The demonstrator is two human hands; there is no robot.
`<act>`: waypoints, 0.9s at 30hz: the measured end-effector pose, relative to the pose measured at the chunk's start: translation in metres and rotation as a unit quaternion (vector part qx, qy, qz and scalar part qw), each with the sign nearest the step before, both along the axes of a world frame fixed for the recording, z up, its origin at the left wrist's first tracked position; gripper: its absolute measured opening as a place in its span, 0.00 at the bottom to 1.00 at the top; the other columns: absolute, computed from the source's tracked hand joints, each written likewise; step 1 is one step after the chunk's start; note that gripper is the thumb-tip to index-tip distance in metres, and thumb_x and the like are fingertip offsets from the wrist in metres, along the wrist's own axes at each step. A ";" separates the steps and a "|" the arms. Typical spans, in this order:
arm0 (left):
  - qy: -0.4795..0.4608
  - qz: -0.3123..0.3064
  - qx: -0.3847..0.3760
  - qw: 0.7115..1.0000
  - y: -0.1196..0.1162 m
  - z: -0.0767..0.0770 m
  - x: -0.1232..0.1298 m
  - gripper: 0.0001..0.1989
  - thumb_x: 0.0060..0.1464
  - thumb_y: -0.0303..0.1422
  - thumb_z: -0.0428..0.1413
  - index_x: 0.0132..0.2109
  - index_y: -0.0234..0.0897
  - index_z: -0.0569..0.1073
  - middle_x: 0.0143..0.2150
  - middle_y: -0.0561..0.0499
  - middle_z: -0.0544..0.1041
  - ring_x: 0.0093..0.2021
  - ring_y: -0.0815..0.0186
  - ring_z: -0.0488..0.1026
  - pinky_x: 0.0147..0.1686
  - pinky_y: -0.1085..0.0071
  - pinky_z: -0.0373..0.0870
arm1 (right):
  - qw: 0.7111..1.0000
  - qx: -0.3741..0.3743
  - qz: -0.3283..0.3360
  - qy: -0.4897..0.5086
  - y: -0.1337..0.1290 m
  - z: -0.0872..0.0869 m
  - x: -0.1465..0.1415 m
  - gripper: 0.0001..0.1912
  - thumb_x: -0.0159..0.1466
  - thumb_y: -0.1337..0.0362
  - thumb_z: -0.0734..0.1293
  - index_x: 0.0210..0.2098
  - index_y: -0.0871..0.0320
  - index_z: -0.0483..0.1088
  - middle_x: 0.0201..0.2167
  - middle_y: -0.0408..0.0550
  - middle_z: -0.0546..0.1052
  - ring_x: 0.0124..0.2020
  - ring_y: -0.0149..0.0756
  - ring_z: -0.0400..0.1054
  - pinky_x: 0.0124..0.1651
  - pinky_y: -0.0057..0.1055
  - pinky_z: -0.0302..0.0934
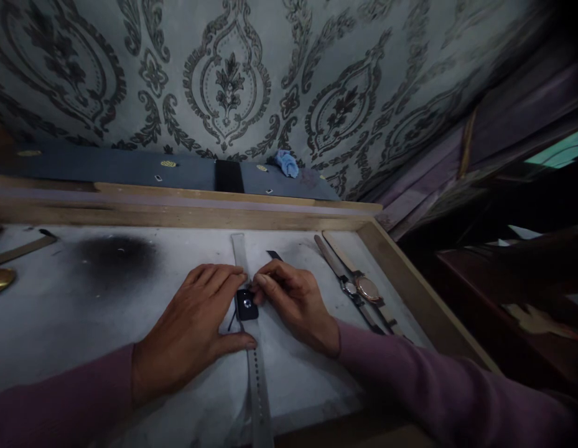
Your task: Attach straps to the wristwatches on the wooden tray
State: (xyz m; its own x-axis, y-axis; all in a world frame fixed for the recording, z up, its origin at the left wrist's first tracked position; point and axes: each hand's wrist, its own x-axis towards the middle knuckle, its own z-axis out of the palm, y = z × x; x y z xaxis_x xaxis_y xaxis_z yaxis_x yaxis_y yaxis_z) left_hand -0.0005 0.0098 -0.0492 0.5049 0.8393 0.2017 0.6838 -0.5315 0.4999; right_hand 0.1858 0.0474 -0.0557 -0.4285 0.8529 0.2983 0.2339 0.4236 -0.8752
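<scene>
A smartwatch [247,304] with a dark square face and a pale, holed strap [257,379] lies face up, its strap stretched out lengthwise. My left hand [190,317] holds it down, fingertips at the upper strap and thumb on the lower strap just below the face. At the right edge of the watch, my right hand [293,298] is closed in a pinch; what its fingertips hold, if anything, is hidden. The tip of a dark strip [273,255] shows behind my right hand. A thin dark piece [231,320] sits left of the face.
Two wristwatches, one with a large round rose-gold case [367,289] and one smaller [349,288], lie to the right. A raised wooden rim [223,219] borders the pale work surface [106,361]. A crumpled blue cloth [287,163] rests beyond it. At far left is a gold-coloured object [0,280].
</scene>
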 end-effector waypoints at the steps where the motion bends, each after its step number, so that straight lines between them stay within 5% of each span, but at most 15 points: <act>1: 0.000 0.000 0.000 1.000 0.000 0.000 0.000 0.29 0.49 0.42 0.64 0.53 0.37 0.63 0.55 0.45 0.69 0.55 0.53 0.64 0.53 0.55 0.63 | 1.000 -0.002 0.001 0.003 0.000 0.000 0.000 0.09 0.67 0.64 0.61 0.31 0.59 0.67 0.21 0.40 0.71 0.21 0.26 0.68 0.26 0.24 0.64; 27: 0.008 -0.002 0.011 1.000 0.001 -0.003 -0.001 0.31 0.48 0.45 0.64 0.55 0.36 0.63 0.55 0.44 0.70 0.55 0.52 0.64 0.53 0.54 0.63 | 0.999 -0.037 -0.005 0.029 0.000 -0.004 -0.001 0.11 0.67 0.60 0.61 0.32 0.59 0.67 0.24 0.42 0.73 0.22 0.26 0.69 0.26 0.24 0.65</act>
State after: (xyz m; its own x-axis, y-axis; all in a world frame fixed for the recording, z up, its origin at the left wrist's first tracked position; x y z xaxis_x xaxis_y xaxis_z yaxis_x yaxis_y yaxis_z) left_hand -0.0019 0.0103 -0.0526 0.5112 0.8332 0.2110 0.6901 -0.5443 0.4770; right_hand 0.1848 0.0475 -0.0593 -0.4043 0.8775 0.2580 0.1851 0.3548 -0.9164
